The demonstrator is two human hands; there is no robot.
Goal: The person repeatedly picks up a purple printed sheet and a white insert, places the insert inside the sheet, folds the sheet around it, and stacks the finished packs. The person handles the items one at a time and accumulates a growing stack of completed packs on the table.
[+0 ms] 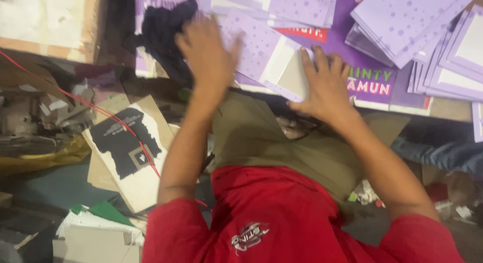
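A dark navy cloth [163, 29] lies bunched at the left end of the bench [448, 109]. Lower left, a pale cardboard sheet with a torn black print [128, 147] lies tilted, a thin red wire [80, 99] crossing it. Green paper scraps [103, 211] lie below it. A stack of lilac dotted card sheets [402, 21] sits upper right.

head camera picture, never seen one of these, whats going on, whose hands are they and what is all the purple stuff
A camera worn on a person's head looks down at that person's own arms in red sleeves. The left hand lies flat on a purple dotted card, beside a dark cloth. The right hand presses on the card's pale grey flap, fingers spread. More purple cards lie stacked around. A brown sheet lies below, and a red wire crosses the clutter at the left.
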